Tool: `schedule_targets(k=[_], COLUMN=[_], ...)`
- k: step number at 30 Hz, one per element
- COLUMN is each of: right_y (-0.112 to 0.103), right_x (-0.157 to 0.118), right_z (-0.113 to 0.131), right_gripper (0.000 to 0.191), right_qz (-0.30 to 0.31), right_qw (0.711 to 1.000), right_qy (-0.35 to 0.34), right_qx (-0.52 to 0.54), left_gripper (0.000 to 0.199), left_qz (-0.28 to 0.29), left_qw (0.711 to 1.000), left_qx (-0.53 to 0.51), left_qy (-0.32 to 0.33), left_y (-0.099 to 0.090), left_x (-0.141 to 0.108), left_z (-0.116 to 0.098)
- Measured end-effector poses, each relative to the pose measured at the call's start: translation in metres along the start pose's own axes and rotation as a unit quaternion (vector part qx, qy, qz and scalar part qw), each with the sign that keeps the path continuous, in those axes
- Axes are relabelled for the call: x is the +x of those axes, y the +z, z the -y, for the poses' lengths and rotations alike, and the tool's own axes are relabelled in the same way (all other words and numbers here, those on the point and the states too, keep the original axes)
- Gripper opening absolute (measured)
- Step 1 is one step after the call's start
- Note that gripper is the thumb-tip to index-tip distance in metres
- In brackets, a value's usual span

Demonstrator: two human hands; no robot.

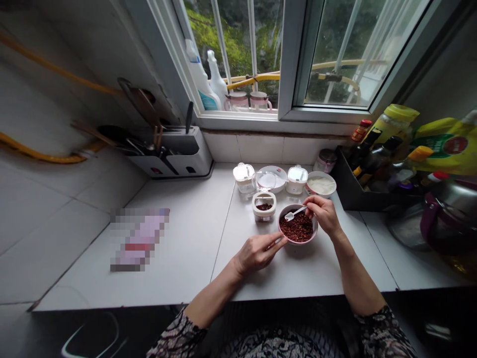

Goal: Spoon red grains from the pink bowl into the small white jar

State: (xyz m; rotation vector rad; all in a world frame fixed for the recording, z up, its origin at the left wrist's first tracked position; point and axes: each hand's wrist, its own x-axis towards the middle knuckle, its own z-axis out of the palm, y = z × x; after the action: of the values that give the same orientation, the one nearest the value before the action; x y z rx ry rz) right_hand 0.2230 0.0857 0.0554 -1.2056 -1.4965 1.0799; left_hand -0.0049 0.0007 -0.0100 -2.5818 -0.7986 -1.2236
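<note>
My right hand (pixel 323 215) pinches the handle of a small white spoon (pixel 295 214). Its scoop end is over a bowl (pixel 299 242) full of dark red, dried, peppercorn-like bits (pixel 296 229). At the bowl's near left rim, the fingertips of my left hand (pixel 258 252) grip the edge. Just left of the bowl stands a seasoning jar (pixel 264 215) with its clear lid raised, holding some of the same dark red bits. Behind it are two similar white-lidded jars, a left jar (pixel 244 179) and a right jar (pixel 297 181).
Between those jars sits a white bowl (pixel 278 186); a bowl of white contents (pixel 321 186) is to its right. A black bottle box (pixel 361 196) and a steel pot (pixel 450 214) line the right. A utensil rack (pixel 186 154) and a blurred-out pinkish object (pixel 141 238) lie left.
</note>
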Motion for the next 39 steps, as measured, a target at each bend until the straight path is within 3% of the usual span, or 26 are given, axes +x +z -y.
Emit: schedule_targets(k=[9,14,17,19,23,25,27,30,34,39], right_y=[-0.001,0.012,0.028,0.037,0.045,0.041,0.032,0.015,-0.003,0.001], right_x=[0.006,0.006,0.001,-0.004,-0.009,-0.009,-0.009,-0.008,-0.005,-0.004], right_z=[0.004,0.018,0.023,0.024,0.024,0.023,0.021,0.015,0.005,0.002], right_gripper=[0.015,0.016,0.019,0.018,0.018,0.018,0.017,0.016,0.019,0.021], right_qz=[-0.018,-0.036,-0.048,-0.045,0.005,0.005,-0.028,-0.07,-0.046,0.0], right_qw=[0.997,0.997,0.997,0.989,0.928,0.909,0.916,0.946,0.96,0.946], right_qy=[0.028,0.001,-0.056,-0.132,-0.319,-0.357,-0.344,-0.262,-0.181,-0.165], right_qx=[0.067,0.073,0.031,-0.043,-0.195,-0.214,-0.205,-0.18,-0.208,-0.28], left_gripper=[0.034,0.034,0.033,0.032,0.033,0.033,0.034,0.033,0.035,0.04], left_qz=[-0.011,-0.017,-0.021,-0.023,-0.026,-0.025,-0.022,-0.021,-0.015,-0.007], left_qw=[1.0,1.0,1.0,1.0,1.0,1.0,1.0,1.0,1.0,1.0], left_qx=[-0.002,0.003,0.006,0.008,0.01,0.011,0.012,0.009,0.003,0.009], left_qy=[0.003,0.002,0.003,0.004,0.01,0.012,0.012,0.007,0.0,0.0], left_y=[-0.001,-0.001,-0.001,-0.001,-0.001,-0.002,-0.002,-0.002,0.0,0.0], left_x=[0.003,0.004,0.005,0.005,0.005,0.006,0.006,0.005,0.002,0.0], left_z=[0.0,-0.001,-0.002,-0.002,-0.001,-0.001,-0.001,-0.001,-0.001,0.0])
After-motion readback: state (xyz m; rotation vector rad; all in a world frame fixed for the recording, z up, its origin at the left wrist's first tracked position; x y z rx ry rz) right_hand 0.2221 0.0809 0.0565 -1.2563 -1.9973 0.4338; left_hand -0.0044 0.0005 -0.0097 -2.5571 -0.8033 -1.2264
